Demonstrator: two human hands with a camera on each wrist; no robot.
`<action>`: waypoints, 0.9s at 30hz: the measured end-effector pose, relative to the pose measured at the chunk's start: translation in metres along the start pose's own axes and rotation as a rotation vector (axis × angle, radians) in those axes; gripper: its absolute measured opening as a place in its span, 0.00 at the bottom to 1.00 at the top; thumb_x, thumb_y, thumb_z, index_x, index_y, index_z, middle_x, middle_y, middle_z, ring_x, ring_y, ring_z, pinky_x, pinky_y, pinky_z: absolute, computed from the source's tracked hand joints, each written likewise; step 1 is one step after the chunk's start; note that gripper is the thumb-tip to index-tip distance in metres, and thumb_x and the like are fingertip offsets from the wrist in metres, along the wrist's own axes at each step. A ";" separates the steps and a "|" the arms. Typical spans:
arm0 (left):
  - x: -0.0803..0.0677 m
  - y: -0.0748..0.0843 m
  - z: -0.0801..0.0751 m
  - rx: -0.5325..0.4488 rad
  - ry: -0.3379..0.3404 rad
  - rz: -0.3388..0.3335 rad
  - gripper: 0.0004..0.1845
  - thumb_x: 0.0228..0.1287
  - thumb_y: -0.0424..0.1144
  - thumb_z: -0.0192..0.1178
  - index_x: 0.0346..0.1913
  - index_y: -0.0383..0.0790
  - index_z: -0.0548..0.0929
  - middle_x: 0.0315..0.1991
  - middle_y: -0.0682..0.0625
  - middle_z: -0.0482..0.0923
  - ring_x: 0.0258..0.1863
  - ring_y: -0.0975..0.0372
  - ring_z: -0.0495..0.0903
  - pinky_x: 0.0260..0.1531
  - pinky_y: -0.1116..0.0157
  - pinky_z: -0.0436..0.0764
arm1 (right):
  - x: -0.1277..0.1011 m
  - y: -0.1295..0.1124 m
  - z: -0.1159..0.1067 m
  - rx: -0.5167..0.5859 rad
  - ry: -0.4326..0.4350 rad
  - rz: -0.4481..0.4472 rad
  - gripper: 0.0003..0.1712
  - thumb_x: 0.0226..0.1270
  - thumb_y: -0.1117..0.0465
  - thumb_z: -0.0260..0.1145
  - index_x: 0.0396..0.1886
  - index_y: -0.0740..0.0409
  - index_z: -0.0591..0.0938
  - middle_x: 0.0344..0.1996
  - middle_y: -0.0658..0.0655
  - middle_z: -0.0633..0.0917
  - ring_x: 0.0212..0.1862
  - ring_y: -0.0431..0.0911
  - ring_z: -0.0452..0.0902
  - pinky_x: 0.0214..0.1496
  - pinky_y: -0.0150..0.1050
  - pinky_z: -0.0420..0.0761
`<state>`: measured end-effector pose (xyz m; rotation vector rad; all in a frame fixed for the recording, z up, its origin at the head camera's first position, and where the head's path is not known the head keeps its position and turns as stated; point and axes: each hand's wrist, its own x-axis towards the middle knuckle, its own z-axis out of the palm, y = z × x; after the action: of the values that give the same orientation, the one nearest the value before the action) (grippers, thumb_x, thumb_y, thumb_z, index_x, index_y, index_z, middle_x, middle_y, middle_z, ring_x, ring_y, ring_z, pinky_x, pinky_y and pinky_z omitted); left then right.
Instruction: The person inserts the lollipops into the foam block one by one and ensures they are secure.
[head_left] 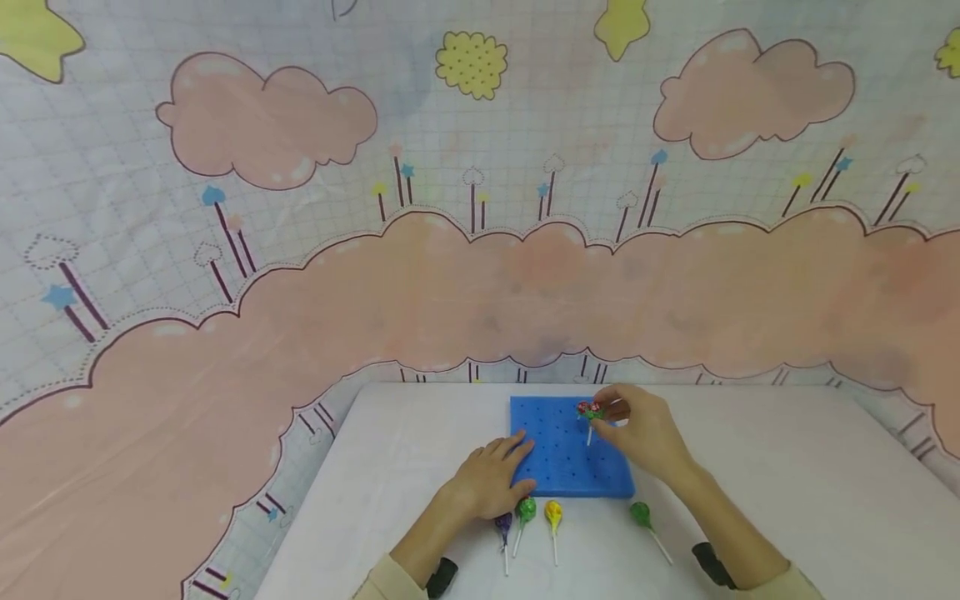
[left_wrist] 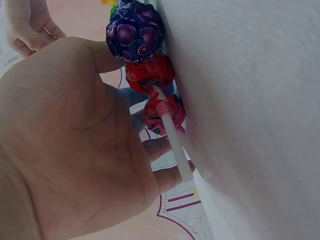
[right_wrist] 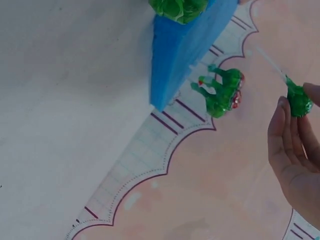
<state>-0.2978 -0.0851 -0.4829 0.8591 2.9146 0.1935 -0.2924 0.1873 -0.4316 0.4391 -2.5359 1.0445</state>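
the right hand (head_left: 648, 429) has its grip closed in a pinch: thumb and fingers hold the green-wrapped candy end of a held lollipop (right_wrist: 298, 101), above the far right part of a blue block (head_left: 551, 461). the relation that counts is that stick against the block's holed top. the long axis runs from the candy end, up in the grip, down the white stick; in the head view it stands nearly upright, leaning slightly, with the block's top behind it. in the right wrist view the stick shows whole, its bare tip pointing blockward and apart from the face, so it seems free of any hole. standing lollipops (right_wrist: 222, 92) rise from the block just beside the held one, so the gap there looks tight.

the right hand is plainly the nearer for this. the left hand (head_left: 487, 479) has a released grip, fingers spread across the block's left edge, probably steadying it.

along the near side on the tabletop (head_left: 420, 467) lie a purple lollipop (head_left: 503, 525), a yellow lollipop (head_left: 553, 513) and, farther right, a loose green lollipop (head_left: 641, 514), stick aimed at the person.
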 end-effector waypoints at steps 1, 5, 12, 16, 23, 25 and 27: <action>0.000 0.000 0.000 0.000 0.002 -0.001 0.36 0.79 0.61 0.50 0.83 0.51 0.61 0.84 0.50 0.54 0.79 0.49 0.61 0.75 0.46 0.66 | 0.001 0.000 0.000 -0.006 0.003 -0.002 0.17 0.62 0.65 0.78 0.50 0.59 0.85 0.45 0.55 0.88 0.44 0.49 0.87 0.48 0.49 0.89; -0.001 0.001 0.000 -0.012 0.006 -0.002 0.36 0.79 0.61 0.50 0.83 0.50 0.61 0.84 0.50 0.55 0.79 0.48 0.61 0.75 0.46 0.66 | 0.004 0.004 0.001 -0.024 0.020 -0.024 0.18 0.62 0.65 0.79 0.50 0.60 0.86 0.44 0.56 0.88 0.43 0.49 0.88 0.48 0.50 0.89; -0.001 -0.002 0.002 -0.015 0.008 0.003 0.36 0.80 0.61 0.49 0.83 0.49 0.61 0.84 0.49 0.54 0.79 0.48 0.60 0.75 0.45 0.65 | 0.010 0.007 0.007 -0.103 0.068 -0.020 0.17 0.61 0.61 0.80 0.48 0.57 0.87 0.42 0.54 0.89 0.45 0.52 0.84 0.45 0.48 0.87; -0.002 -0.002 0.000 -0.007 0.006 0.005 0.36 0.80 0.61 0.49 0.83 0.49 0.61 0.84 0.49 0.53 0.79 0.48 0.60 0.75 0.45 0.65 | 0.012 0.007 0.008 -0.124 0.071 -0.007 0.17 0.61 0.60 0.80 0.48 0.56 0.87 0.42 0.54 0.88 0.46 0.50 0.81 0.45 0.46 0.83; 0.001 -0.003 0.003 -0.005 0.007 0.008 0.36 0.80 0.60 0.49 0.83 0.49 0.61 0.84 0.49 0.54 0.79 0.48 0.60 0.75 0.45 0.65 | 0.012 0.009 0.012 -0.118 0.035 0.034 0.15 0.62 0.62 0.80 0.47 0.55 0.87 0.39 0.54 0.86 0.47 0.54 0.80 0.47 0.48 0.81; 0.002 -0.003 0.006 -0.010 0.011 0.004 0.36 0.80 0.60 0.49 0.83 0.49 0.61 0.84 0.49 0.54 0.79 0.48 0.60 0.75 0.45 0.65 | 0.012 0.010 0.014 -0.124 0.028 0.047 0.14 0.62 0.61 0.80 0.46 0.54 0.87 0.38 0.54 0.86 0.47 0.55 0.80 0.46 0.47 0.81; 0.002 -0.003 0.009 -0.019 0.009 0.001 0.36 0.80 0.60 0.50 0.83 0.49 0.61 0.84 0.49 0.54 0.80 0.48 0.60 0.75 0.44 0.65 | 0.012 0.011 0.017 -0.131 0.022 0.052 0.13 0.62 0.61 0.80 0.46 0.54 0.87 0.37 0.53 0.86 0.46 0.55 0.80 0.45 0.45 0.81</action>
<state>-0.3002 -0.0859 -0.4923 0.8585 2.9160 0.2258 -0.3111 0.1810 -0.4441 0.3248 -2.5894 0.8894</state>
